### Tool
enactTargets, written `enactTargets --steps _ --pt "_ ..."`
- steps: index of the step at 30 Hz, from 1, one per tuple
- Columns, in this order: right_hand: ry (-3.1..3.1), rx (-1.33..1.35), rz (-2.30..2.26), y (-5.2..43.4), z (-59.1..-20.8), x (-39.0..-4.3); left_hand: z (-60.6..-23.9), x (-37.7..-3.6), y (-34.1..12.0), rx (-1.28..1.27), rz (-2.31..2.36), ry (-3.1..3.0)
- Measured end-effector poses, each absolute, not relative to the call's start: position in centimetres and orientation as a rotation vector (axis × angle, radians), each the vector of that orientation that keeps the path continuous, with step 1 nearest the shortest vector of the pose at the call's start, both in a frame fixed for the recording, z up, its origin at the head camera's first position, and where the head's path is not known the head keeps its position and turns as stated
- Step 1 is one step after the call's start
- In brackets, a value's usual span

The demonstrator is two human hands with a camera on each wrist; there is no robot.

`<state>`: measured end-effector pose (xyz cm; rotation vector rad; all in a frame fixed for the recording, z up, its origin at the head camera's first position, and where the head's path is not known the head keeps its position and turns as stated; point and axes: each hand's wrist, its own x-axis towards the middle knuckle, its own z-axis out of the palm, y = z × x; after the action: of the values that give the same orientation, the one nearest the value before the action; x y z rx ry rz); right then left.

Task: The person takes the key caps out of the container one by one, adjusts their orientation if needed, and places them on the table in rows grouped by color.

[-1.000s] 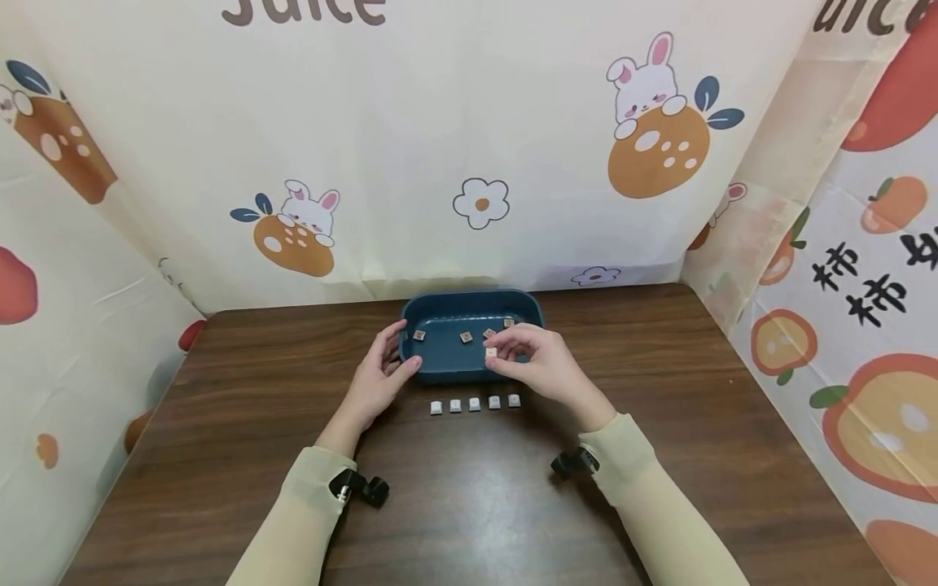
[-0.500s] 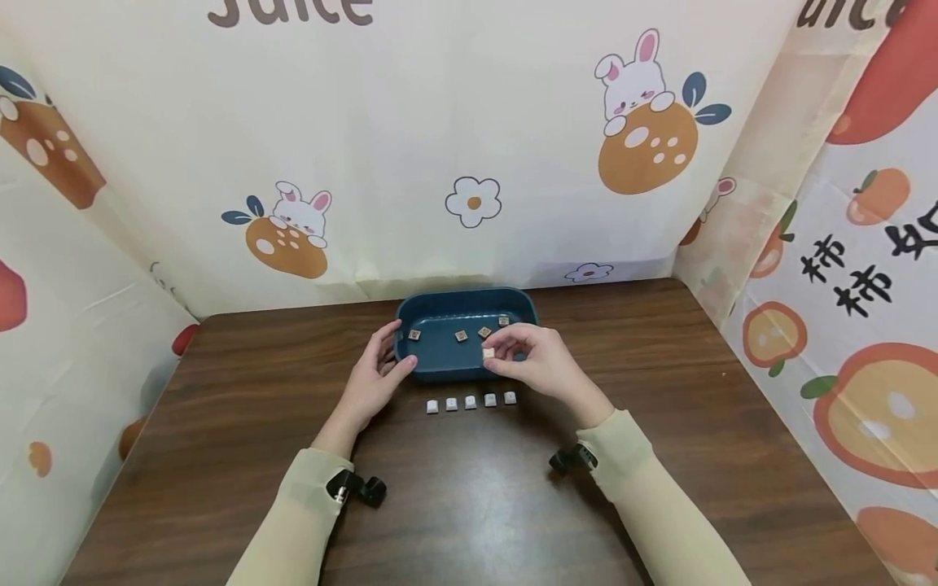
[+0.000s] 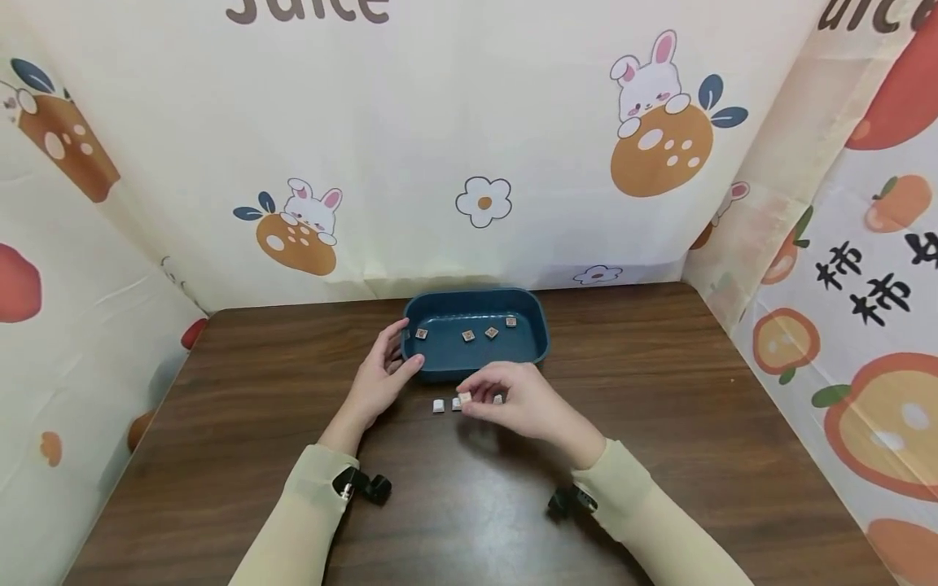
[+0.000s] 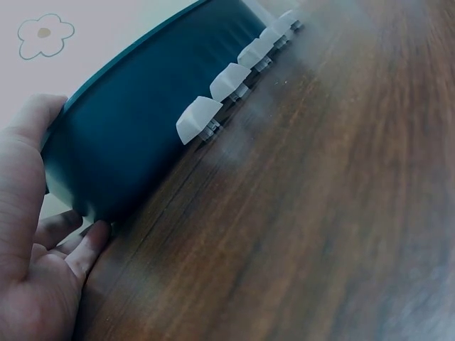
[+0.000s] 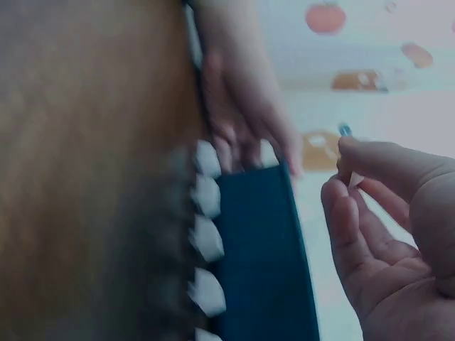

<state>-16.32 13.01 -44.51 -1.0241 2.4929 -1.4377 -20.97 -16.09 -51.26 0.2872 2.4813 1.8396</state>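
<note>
My left hand (image 3: 379, 378) grips the left end of a dark blue tray (image 3: 538, 356), thumb at the front corner and fingers along the end wall. Between thumb and fingers, my right hand (image 3: 516, 400) pinches a small cream keycap (image 3: 465, 397) above the table, just in front of the tray. Below it a row of white keycaps (image 3: 438, 406) stands along the tray's front, partly hidden by the right hand. In the left wrist view these white keycaps (image 4: 199, 119) sit on small clear switch bases.
Inside the tray lie several small square pieces (image 3: 468, 335) with brownish tops. The wooden table (image 3: 454, 513) meets a printed cloth backdrop (image 3: 396, 220) right behind the tray. More cloth hangs at both sides.
My right hand has moved from over the tray toward me and a little left, carrying the cream keycap above the white row. The left hand stays on the tray.
</note>
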Motion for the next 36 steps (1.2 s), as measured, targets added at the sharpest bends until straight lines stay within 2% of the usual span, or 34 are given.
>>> enactTargets --steps 8,27,36 --pt "2.494 -0.877 -1.295 10.4 -46.0 -15.6 -51.2 -21.1 -16.0 0.299 1.861 2.460" --pt "2.561 -0.930 -1.225 8.6 -48.1 -15.1 -51.6 -21.1 -16.0 0.272 1.860 2.441" --pt "2.654 -0.952 -1.150 7.9 -48.1 -15.2 -49.5 -20.3 -15.6 0.247 1.867 2.415"
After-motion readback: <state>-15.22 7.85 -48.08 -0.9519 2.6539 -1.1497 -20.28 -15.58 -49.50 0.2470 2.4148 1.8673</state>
